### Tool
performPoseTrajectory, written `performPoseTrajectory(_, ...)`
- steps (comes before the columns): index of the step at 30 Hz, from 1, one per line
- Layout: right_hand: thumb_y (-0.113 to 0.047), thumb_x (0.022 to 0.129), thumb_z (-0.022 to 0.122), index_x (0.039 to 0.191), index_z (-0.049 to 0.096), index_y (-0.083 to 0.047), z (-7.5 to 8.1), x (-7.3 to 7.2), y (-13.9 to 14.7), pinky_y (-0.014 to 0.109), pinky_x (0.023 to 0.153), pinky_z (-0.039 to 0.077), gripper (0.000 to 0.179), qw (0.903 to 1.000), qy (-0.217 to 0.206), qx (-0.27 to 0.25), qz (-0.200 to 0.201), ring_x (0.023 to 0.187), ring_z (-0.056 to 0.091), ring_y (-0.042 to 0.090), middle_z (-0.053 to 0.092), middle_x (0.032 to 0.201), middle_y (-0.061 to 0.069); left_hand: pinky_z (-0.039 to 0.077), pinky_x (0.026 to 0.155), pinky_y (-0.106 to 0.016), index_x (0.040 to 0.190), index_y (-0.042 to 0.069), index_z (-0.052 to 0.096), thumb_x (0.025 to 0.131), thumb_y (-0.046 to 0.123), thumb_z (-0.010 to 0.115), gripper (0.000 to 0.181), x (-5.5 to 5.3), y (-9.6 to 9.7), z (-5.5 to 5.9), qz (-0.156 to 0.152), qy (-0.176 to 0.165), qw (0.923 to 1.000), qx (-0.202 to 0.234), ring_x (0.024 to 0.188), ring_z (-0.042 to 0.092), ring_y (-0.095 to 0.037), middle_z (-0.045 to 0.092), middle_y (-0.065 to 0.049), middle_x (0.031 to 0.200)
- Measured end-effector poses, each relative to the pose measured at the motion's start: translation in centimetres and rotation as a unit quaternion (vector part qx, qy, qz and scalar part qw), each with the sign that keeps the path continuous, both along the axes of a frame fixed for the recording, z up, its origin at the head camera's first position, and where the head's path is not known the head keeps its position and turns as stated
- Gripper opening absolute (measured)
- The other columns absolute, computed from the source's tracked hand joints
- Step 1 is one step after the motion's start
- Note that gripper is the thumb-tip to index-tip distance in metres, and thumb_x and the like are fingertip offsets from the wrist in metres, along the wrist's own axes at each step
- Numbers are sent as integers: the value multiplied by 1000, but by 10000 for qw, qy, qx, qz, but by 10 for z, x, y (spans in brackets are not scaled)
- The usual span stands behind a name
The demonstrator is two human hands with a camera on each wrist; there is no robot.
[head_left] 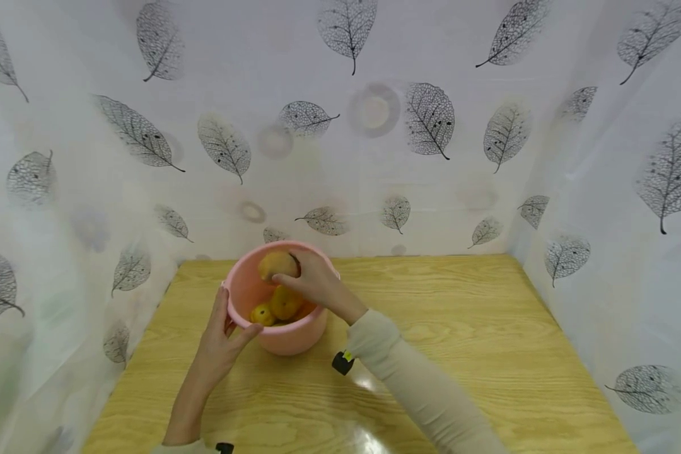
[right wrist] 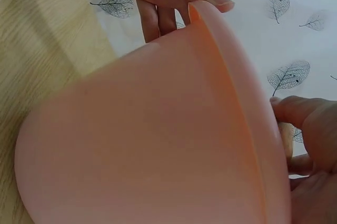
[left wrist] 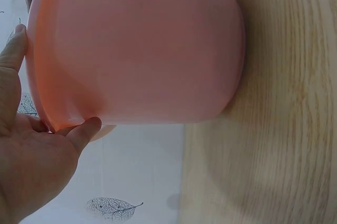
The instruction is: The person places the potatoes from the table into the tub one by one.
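A pink bucket (head_left: 292, 340) stands on the wooden table. My left hand (head_left: 220, 347) holds its rim from the left, with the thumb along the near edge; the left wrist view shows this hand (left wrist: 39, 166) against the bucket wall (left wrist: 152, 50). In my right hand (head_left: 318, 277) is a rounded yellow-orange fruit (head_left: 276, 265), gripped within the bucket's mouth. Below it in the bucket lie a larger yellow-orange fruit (head_left: 285, 302) and a small yellow fruit (head_left: 263, 314). From the right wrist, the bucket wall (right wrist: 147, 129) hides most of the held fruit.
A light wood-grain table (head_left: 459, 328) extends to the right of the bucket. White curtains with dark leaf prints (head_left: 431, 120) enclose its back and sides. A small black block (head_left: 343, 362) with a yellow-green tab is beside the right sleeve (head_left: 420, 378).
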State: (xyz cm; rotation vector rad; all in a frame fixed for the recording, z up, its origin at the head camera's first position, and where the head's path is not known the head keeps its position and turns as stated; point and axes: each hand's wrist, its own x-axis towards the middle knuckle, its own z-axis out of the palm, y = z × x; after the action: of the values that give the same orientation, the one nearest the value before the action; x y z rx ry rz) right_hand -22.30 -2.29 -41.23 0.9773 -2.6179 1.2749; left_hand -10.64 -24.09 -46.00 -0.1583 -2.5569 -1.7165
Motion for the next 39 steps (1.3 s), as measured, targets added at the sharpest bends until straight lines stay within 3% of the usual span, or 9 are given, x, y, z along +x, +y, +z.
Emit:
performPoseTrajectory(5,-24,98,73,118,66,6,-1,4,-2,22,63,44,37,9991,-223,307,-194,69,52,12,65,87,12,26,104,-1,166,15,-10,100,22,72,105,-1,1,-1,52,-103,9999,17,155,16,-36,-9,-12,172)
performPoseTrajectory(10,-21,99,70,125,67,7,-1,7,0,22,67,51,39,9987,-139,455,-195,72,59,14,70,93,10,25,104,-1,166,16,-10,100,23,72,106,-1,2,0,56,-111,9999,-71,155,16,-35,-9,-11,172)
performPoseTrajectory(13,-19,100,69,126,66,8,0,8,2,26,78,55,38,9992,-124,362,-93,85,67,22,73,102,15,25,103,0,166,17,-9,100,23,72,105,0,1,1,23,-77,9999,-135,155,17,-36,-8,-11,172)
performPoseTrajectory(17,-18,100,69,129,65,7,0,8,5,34,90,57,39,9995,-47,292,-73,102,69,30,72,114,19,32,116,-18,166,18,-8,100,24,72,104,0,-2,1,6,21,9995,-326,154,20,-37,-6,-11,173)
performPoseTrajectory(20,-18,100,69,129,66,6,0,8,7,35,91,57,38,9996,-15,252,-128,103,69,28,72,115,17,33,118,-34,166,17,-7,101,25,70,102,1,-6,0,17,92,9987,-507,154,20,-38,-5,-12,173)
performPoseTrajectory(25,-16,101,67,130,66,6,-1,7,11,35,92,57,37,9997,-150,149,-155,105,68,27,71,118,18,36,106,-10,166,6,2,104,20,65,89,2,-14,2,61,323,9975,-620,150,28,-41,1,-18,172)
performPoseTrajectory(28,-18,103,65,131,66,6,0,6,15,37,91,58,37,9995,-132,220,-197,105,67,28,70,118,19,43,109,-22,165,1,11,105,22,64,83,2,-18,6,165,419,9954,-845,148,33,-43,6,-22,171)
performPoseTrajectory(33,-17,108,54,129,66,7,5,3,28,43,103,52,34,9992,207,353,-20,116,64,32,69,123,20,42,108,-62,162,-4,23,108,27,58,71,2,-24,18,400,669,9827,-1681,146,32,-51,13,-28,168)
performPoseTrajectory(39,-30,111,50,140,59,4,8,5,51,48,118,37,46,9962,590,645,-47,135,51,36,60,140,21,28,114,-71,161,-5,26,112,31,46,63,3,-33,30,568,970,9576,-2654,145,29,-55,24,-30,164)
